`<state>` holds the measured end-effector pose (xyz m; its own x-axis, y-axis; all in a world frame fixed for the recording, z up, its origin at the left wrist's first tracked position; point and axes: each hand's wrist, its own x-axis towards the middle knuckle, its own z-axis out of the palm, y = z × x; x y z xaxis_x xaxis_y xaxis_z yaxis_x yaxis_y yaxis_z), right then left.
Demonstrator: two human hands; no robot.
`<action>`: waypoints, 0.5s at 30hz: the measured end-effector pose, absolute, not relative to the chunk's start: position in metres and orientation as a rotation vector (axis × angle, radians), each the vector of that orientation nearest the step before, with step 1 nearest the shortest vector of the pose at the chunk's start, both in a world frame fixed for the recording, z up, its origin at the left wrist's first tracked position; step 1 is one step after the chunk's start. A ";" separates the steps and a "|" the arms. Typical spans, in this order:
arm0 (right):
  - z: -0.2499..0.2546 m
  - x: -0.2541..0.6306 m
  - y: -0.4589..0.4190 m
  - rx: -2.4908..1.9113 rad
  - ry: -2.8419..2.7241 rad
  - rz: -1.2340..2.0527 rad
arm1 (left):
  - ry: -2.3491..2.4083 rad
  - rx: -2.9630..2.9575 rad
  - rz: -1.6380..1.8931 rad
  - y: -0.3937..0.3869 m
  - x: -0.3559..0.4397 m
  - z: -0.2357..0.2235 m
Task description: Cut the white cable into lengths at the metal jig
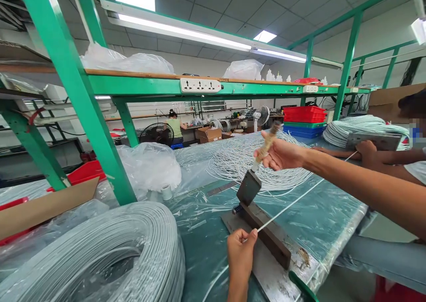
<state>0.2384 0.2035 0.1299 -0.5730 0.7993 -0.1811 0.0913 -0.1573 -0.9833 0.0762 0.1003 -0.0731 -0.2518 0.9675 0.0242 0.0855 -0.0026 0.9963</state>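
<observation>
Pinched between the thumb and fingers of my left hand point(240, 253) is a white cable point(289, 206), which crosses the bench cutter and stretches to the upper right. My right hand point(281, 153) is closed around the tape-wrapped handle point(264, 149) of the lever cutter. The cutter's metal blade plate point(249, 187) stands raised above a dark steel bar point(269, 237) on a flat metal base point(262, 271). The cable's other end droops below my left hand towards the bottom edge. A large coil of pale cable point(159, 244) lies to the left of the cutter.
Behind the cutter, many loose white cables point(226, 162) spread over the plastic-covered table point(199, 231). A co-worker's hands point(366, 151) rest by a metal plate point(376, 141) at right. A green post point(76, 93) and shelf point(143, 85) stand in front. Red trays point(304, 114) sit farther back.
</observation>
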 end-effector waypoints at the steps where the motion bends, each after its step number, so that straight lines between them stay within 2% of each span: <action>1: 0.125 0.249 0.186 -1.035 -1.589 1.806 | 1.442 1.154 1.363 0.100 0.076 -0.074; 9: 0.068 0.295 0.089 -1.121 -1.348 1.793 | 1.410 1.167 1.390 0.100 0.076 -0.073; 15: 0.062 0.299 0.073 -1.173 -1.278 1.776 | 1.519 1.415 1.328 0.093 0.074 -0.074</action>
<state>0.2987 0.0730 0.0622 -0.3908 0.8737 -0.2897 -0.0029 -0.3160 -0.9488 0.0741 0.0935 -0.0740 -0.1924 0.9674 0.1644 0.2921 -0.1035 0.9508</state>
